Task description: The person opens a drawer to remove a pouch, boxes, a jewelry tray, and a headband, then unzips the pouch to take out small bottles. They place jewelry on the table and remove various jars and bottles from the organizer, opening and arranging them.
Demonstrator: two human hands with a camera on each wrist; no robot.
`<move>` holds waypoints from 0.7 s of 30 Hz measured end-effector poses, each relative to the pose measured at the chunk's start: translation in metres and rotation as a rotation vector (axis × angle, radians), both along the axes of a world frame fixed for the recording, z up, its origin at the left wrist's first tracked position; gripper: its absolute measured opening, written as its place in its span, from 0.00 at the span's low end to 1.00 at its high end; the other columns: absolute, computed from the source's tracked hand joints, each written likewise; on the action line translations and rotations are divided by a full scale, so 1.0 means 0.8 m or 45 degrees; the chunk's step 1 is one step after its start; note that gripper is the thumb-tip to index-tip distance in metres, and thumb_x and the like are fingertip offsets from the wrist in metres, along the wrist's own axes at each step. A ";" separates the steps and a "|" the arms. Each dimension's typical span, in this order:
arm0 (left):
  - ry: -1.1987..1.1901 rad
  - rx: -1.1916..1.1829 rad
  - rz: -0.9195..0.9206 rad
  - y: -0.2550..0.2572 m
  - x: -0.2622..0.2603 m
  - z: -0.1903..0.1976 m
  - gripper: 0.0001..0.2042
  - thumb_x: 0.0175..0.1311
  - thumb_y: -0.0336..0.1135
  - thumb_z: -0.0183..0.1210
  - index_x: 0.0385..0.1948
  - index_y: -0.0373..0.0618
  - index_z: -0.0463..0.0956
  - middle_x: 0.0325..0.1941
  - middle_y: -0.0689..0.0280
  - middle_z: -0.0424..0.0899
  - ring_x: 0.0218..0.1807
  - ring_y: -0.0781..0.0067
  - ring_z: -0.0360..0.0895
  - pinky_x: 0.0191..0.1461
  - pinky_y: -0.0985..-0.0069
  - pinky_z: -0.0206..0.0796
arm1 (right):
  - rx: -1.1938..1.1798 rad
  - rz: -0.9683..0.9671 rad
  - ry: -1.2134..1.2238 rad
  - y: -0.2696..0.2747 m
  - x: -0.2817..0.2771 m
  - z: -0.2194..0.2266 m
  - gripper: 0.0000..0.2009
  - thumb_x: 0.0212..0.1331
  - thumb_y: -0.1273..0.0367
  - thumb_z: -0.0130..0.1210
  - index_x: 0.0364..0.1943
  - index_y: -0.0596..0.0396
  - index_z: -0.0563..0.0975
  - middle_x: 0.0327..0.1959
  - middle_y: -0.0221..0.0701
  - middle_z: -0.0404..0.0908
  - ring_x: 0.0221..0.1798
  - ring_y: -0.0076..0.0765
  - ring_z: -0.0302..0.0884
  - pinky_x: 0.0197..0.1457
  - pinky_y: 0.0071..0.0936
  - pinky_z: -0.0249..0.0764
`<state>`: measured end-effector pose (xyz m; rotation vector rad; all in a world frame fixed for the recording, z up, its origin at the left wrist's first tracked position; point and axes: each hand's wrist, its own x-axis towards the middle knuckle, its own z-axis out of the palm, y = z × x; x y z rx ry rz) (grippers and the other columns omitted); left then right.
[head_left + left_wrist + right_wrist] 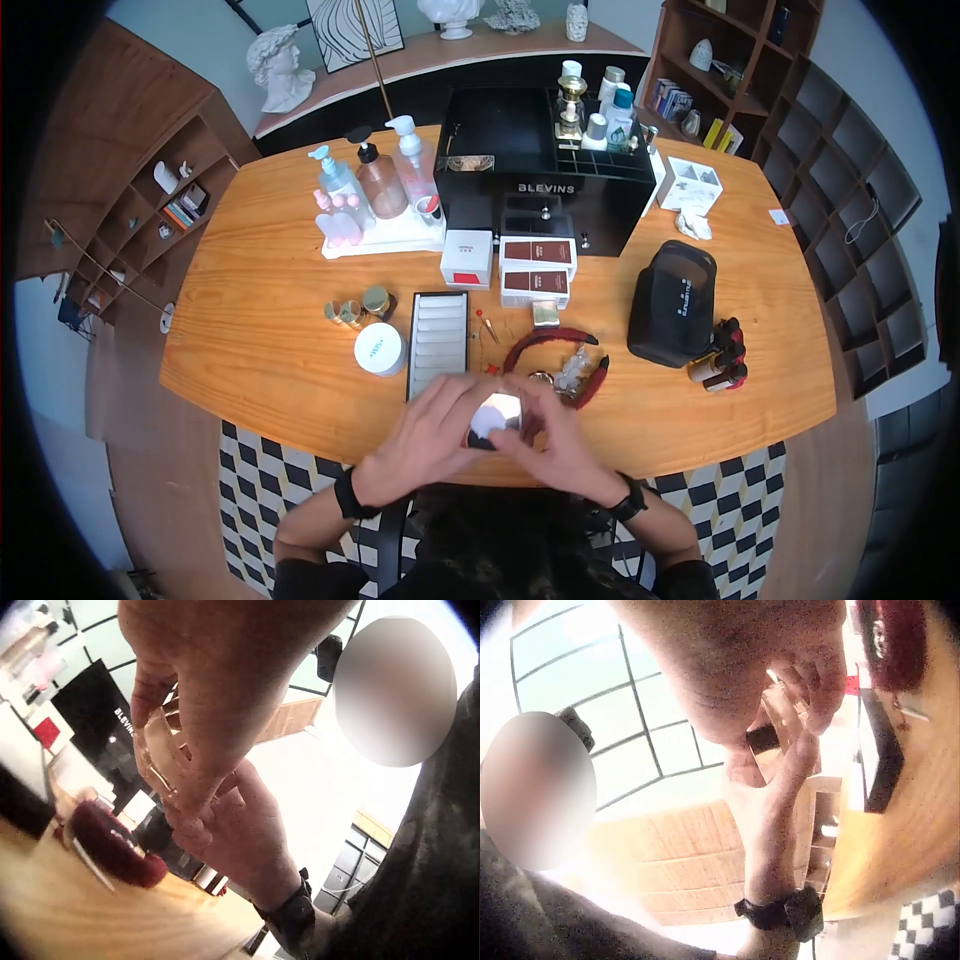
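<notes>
Both hands hold a small square case (497, 415) between them at the table's front edge, its bright, mirror-like face turned up. My left hand (425, 435) grips it from the left, fingers curled over the far side. From the right, my right hand (560, 440) grips it too, with the thumb across the near edge. Pale, shiny sides of the case (159, 746) show between the fingers in the left wrist view. Just beyond the hands lie a dark-framed tray with pale padded rows (440, 335) and a dark red headband (545, 338).
A white jar (380, 349) and gold-lidded pots (377, 300) stand left of the tray. Several small boxes (536, 287) sit before a black cosmetics organizer (480, 205). Pump bottles (380, 185) are back left. At right are a black pouch (672, 305) and small bottles (722, 365).
</notes>
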<state>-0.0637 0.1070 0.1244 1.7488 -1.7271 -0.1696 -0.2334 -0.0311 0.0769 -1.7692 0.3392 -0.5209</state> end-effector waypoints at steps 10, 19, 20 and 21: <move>-0.389 -0.454 -0.034 -0.166 0.133 0.107 0.39 0.49 0.39 0.81 0.66 0.41 0.74 0.63 0.56 0.76 0.61 0.48 0.77 0.60 0.60 0.73 | 0.018 -0.097 -0.160 -0.162 0.134 0.115 0.31 0.73 0.66 0.66 0.73 0.58 0.63 0.37 0.27 0.83 0.34 0.14 0.75 0.37 0.17 0.71; -0.674 -0.559 0.070 -0.270 0.249 0.136 0.27 0.49 0.38 0.78 0.52 0.41 0.80 0.48 0.60 0.82 0.52 0.54 0.79 0.54 0.60 0.75 | 0.081 -0.209 0.069 -0.256 0.262 0.170 0.36 0.70 0.49 0.67 0.70 0.56 0.65 0.41 0.30 0.83 0.39 0.22 0.77 0.43 0.22 0.72; -0.673 -0.563 0.082 -0.279 0.259 0.132 0.27 0.49 0.38 0.78 0.52 0.41 0.80 0.48 0.60 0.82 0.52 0.54 0.79 0.54 0.60 0.75 | 0.065 -0.211 0.101 -0.265 0.274 0.170 0.36 0.69 0.47 0.67 0.70 0.56 0.65 0.42 0.30 0.83 0.40 0.22 0.77 0.43 0.23 0.72; -0.707 -0.531 0.103 -0.288 0.270 0.128 0.27 0.49 0.39 0.79 0.52 0.42 0.80 0.48 0.61 0.82 0.52 0.54 0.80 0.54 0.60 0.75 | 0.057 -0.203 0.103 -0.272 0.286 0.170 0.36 0.69 0.47 0.67 0.70 0.56 0.65 0.42 0.30 0.83 0.40 0.22 0.77 0.43 0.23 0.72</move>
